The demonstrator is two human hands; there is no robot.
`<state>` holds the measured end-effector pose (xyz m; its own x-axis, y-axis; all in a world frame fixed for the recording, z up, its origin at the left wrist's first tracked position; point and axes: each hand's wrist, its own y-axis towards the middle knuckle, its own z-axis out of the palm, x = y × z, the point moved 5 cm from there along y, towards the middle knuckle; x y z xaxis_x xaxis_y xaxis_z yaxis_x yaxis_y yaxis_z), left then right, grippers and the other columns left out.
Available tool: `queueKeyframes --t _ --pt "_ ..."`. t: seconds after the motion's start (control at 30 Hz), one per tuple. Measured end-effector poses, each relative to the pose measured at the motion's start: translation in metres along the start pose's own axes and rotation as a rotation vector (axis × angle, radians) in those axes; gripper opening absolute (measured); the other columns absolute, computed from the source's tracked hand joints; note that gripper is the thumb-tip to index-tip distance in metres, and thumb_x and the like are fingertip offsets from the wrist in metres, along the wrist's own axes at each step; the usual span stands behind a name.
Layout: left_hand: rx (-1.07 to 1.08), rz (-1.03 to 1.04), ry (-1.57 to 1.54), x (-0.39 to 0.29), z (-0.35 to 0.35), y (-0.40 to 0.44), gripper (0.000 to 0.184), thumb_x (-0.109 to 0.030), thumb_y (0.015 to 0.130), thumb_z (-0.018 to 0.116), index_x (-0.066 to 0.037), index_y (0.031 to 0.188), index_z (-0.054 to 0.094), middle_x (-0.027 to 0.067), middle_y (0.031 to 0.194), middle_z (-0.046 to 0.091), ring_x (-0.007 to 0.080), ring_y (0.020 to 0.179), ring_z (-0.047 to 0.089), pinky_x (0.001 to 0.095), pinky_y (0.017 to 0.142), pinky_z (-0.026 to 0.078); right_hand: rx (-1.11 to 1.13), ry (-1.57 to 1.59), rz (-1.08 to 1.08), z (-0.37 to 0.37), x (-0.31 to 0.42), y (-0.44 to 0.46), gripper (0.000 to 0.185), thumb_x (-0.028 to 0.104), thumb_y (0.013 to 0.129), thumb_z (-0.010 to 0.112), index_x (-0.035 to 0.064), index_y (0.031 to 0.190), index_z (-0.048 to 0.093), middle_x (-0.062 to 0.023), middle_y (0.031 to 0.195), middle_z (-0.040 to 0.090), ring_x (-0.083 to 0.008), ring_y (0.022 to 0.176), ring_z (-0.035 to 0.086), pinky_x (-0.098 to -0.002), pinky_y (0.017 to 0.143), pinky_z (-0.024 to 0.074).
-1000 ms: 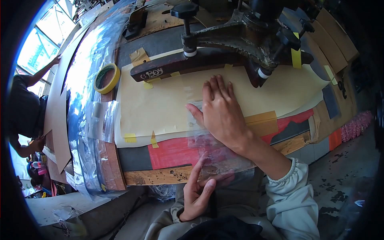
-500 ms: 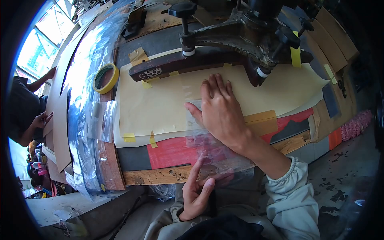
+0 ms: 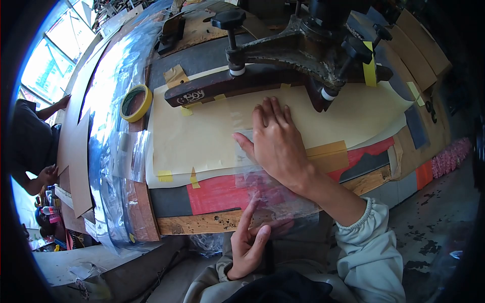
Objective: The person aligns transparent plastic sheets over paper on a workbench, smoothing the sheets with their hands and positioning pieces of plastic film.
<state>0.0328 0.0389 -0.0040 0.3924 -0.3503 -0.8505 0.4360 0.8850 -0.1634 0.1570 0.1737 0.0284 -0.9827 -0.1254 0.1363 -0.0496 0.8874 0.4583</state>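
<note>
My right hand lies flat, palm down, on a cream paper sheet and the upper part of a clear plastic sheet, fingers stretched out. The plastic runs below its wrist over a red patch and the wooden edge. My left hand is at the lower end of the plastic, index finger extended up against it and thumb apart. Its other fingers show blurrily through the plastic, with no clear grip on it. Beyond the right hand, a dark curved bar rests across the paper.
A metal clamp frame with black knobs stands over the bar. A yellow tape roll sits left of the paper, beside shiny plastic sheeting. Another person is at far left by brown board. Cardboard leans at right.
My hands hold nearly the same pose on the plastic. The other person's lower hand has shifted near the board's edge. The whole view has moved slightly.
</note>
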Motion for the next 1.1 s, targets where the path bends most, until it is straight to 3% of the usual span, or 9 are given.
queueKeyframes --t 0.1,0.2,0.3,0.7,1.1 --pt "-0.020 0.003 0.057 0.0017 -0.0009 -0.0001 0.058 -0.001 0.098 0.039 0.002 0.147 0.008 0.0249 0.110 0.063 0.0295 0.111 0.058 0.0355 0.100 0.039 -0.019 0.017 -0.001 -0.0001 0.0001 -0.0004 0.059 0.039 0.084 0.063 -0.0135 0.109 0.052 -0.0324 0.114 0.056 -0.0406 0.116 0.052 -0.0476 0.101 0.0382" --pt "-0.034 0.059 0.165 -0.0022 0.0012 0.0016 0.056 -0.006 0.097 0.041 0.002 0.145 0.014 0.0347 0.107 0.060 0.0375 0.099 0.064 0.0425 0.091 0.049 -0.002 -0.027 0.014 -0.0011 0.0015 -0.0003 0.061 0.045 0.085 0.060 -0.0116 0.109 0.055 -0.0305 0.115 0.058 -0.0365 0.118 0.053 -0.0488 0.102 0.0383" --pt "0.011 0.042 0.108 -0.0001 -0.0027 0.0010 0.057 -0.001 0.097 0.040 0.002 0.146 0.011 0.0229 0.114 0.061 0.0281 0.109 0.059 0.0351 0.099 0.041 -0.004 -0.034 0.018 -0.0012 0.0013 0.0012 0.061 0.045 0.086 0.059 -0.0116 0.110 0.055 -0.0304 0.115 0.058 -0.0364 0.119 0.052 -0.0487 0.102 0.0379" --pt "0.028 0.104 0.077 -0.0001 -0.0007 0.0013 0.055 -0.002 0.098 0.039 -0.001 0.147 0.013 0.0227 0.113 0.061 0.0281 0.107 0.060 0.0381 0.096 0.046 -0.050 0.018 0.005 -0.0011 0.0006 -0.0005 0.059 0.039 0.084 0.062 -0.0153 0.106 0.055 -0.0315 0.113 0.056 -0.0392 0.114 0.053 -0.0458 0.099 0.0387" --pt "0.022 0.145 0.157 0.0024 -0.0045 0.0036 0.055 -0.002 0.097 0.043 0.001 0.146 0.018 0.0185 0.110 0.064 0.0190 0.107 0.058 0.0255 0.094 0.040 -0.056 -0.009 -0.007 -0.0042 0.0019 -0.0004 0.059 0.040 0.085 0.060 -0.0153 0.107 0.056 -0.0311 0.112 0.057 -0.0393 0.112 0.054 -0.0468 0.098 0.0406"
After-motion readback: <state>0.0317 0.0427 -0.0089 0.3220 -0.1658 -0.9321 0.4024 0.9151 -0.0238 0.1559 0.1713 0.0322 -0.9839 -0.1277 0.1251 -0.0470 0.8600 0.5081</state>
